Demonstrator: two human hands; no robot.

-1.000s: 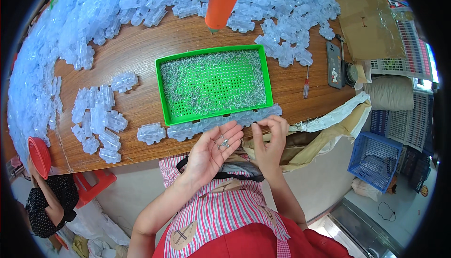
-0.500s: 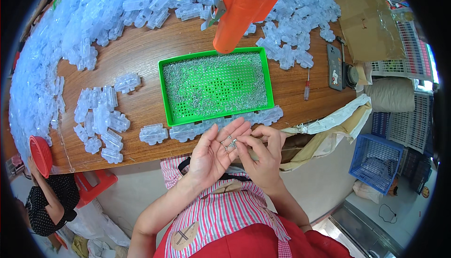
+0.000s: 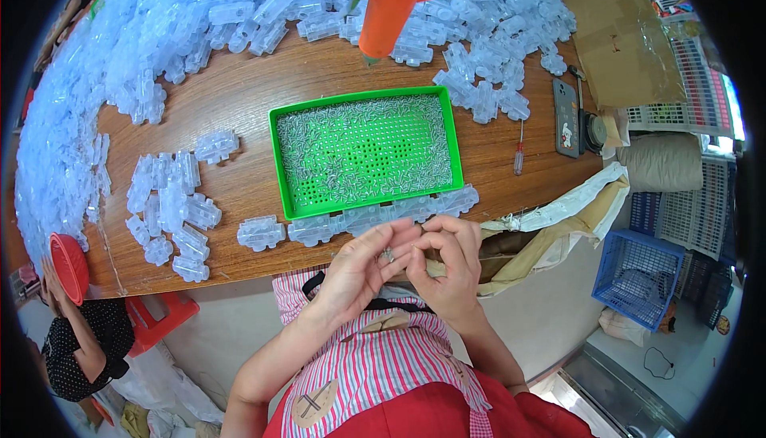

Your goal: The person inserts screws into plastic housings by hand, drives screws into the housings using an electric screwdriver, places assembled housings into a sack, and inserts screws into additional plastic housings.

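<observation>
Over the table's front edge, my left hand (image 3: 357, 268) is palm up and cupped, its fingers curled around a few small silver screws (image 3: 388, 256), mostly hidden now. Close against those fingers, my right hand (image 3: 448, 266) has thumb and fingertips pressed together; whatever they pinch is too small to make out. Just beyond both hands lies a row of clear plastic housings (image 3: 351, 221). Behind that row a green perforated tray (image 3: 278, 159) holds many loose silver screws (image 3: 415, 111). An orange power screwdriver (image 3: 391, 15) hangs above the tray's far side.
Clear plastic parts (image 3: 199, 7) are heaped along the back and left; a smaller group (image 3: 171, 207) lies nearer. At right are a hand screwdriver (image 3: 519, 155), a phone (image 3: 567, 119) and an open sack (image 3: 550, 230). A co-worker's hand (image 3: 54, 286) touches a red basket (image 3: 70, 266).
My left fingers have curled in, covering most of the screws that showed in the palm. Both hands sit slightly lower. The orange screwdriver has swung farther away from me.
</observation>
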